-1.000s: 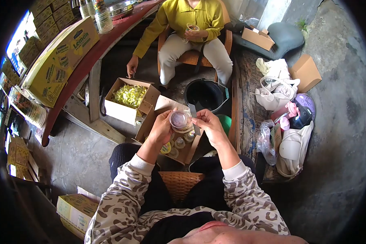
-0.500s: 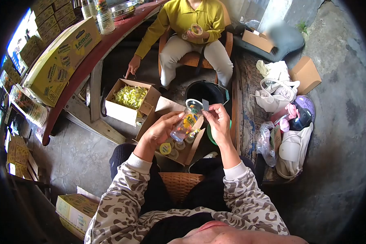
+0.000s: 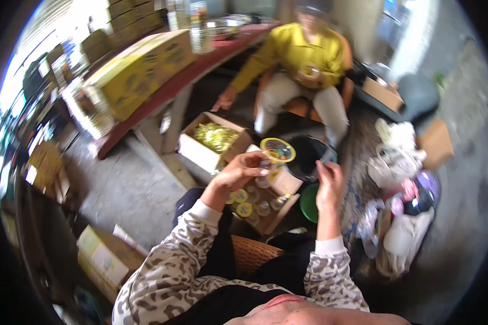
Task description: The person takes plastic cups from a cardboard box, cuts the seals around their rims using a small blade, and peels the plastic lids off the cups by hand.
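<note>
A clear plastic cup [image 3: 278,150] with a yellow rim and coloured print is held in my left hand [image 3: 243,172], its fingers wrapped round the side. My right hand [image 3: 329,179] is raised to the right, apart from the cup, its fingertips pinched on a small grey strip [image 3: 328,156]. Below the hands is an open cardboard box [image 3: 281,215] with several clear cups, some with yellow lids [image 3: 244,209]. Beyond my left hand another box [image 3: 195,149] holds yellow-green packets [image 3: 215,136]. The view is blurred by motion.
A person in a yellow shirt [image 3: 303,51] sits opposite, one hand near the packet box. A black bucket [image 3: 306,157] and a green basin [image 3: 309,203] stand ahead. Bags [image 3: 409,233] and a purple helmet [image 3: 429,187] lie right. A red-edged table [image 3: 173,86] bears a yellow carton [image 3: 141,70].
The head view has turned, shifting the scene rightward and down. My right hand has come away from the cup with the grey strip. My left hand still holds the cup.
</note>
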`<state>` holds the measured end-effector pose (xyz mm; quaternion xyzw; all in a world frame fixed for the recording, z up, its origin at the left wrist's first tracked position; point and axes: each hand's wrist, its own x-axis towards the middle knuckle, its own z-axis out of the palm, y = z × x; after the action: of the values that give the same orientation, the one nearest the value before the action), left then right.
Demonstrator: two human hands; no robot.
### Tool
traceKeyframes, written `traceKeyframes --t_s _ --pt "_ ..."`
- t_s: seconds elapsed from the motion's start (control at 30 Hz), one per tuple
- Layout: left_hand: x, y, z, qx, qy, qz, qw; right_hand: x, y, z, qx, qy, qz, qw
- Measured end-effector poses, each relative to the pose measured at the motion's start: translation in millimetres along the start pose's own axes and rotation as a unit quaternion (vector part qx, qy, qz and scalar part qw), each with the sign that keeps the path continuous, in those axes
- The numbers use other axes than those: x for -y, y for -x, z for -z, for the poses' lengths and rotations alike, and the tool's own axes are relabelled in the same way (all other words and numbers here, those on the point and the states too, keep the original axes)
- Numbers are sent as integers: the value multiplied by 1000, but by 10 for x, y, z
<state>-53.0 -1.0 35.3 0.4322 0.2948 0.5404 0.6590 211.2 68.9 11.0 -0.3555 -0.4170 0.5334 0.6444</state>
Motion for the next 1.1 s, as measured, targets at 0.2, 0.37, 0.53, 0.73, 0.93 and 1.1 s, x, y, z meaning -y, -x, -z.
traceKeyframes --t_s 0.2,0.37,0.53,0.73,0.93,1.1 --pt "-280 483 181 -137 14 -126 982 -3 8 -4 32 63 35 997" --pt "-878 1235 496 -281 -89 -185 937 17 37 -28 24 98 22 995" --pt "-1813 2035 785 -404 -231 -322 824 -67 69 -60 28 101 6 994" --pt "-2938 2762 1127 -548 -444 -453 545 -206 92 -79 37 103 -7 994" --pt "-3760 2823 1075 -605 -611 -362 359 -256 82 -68 39 125 0 991" --pt "-4195 2670 1133 -608 -701 -244 281 -360 38 6 46 126 16 991"
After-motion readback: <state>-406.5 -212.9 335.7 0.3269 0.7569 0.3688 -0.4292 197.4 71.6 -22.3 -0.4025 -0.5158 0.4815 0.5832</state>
